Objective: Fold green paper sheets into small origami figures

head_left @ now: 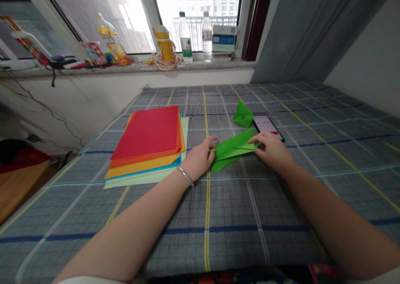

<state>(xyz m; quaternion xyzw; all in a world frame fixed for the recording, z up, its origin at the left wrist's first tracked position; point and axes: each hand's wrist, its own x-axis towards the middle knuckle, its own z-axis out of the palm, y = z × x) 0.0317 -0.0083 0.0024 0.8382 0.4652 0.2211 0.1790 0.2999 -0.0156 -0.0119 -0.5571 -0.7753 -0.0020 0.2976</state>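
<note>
A folded sheet of green paper (233, 147) is held between my two hands, low over the plaid cloth. Its long creased layers run from lower left to upper right. My left hand (200, 158), with a silver bangle at the wrist, grips the left end. At the right end, the thumb and fingers of my right hand (271, 150) pinch the narrow layered edge. Just beyond the sheet sits a small folded green paper piece (243, 115) with a pointed top. Beside it lies a phone (268, 125) with its screen lit, partly behind my right hand.
A stack of coloured paper (146, 134), red on top, lies left of my hands on the plaid cloth (231, 209). Along the windowsill (137, 70) stand a yellow cup (165, 46), two clear bottles, an orange drink bottle (113, 40) and boxes (224, 38).
</note>
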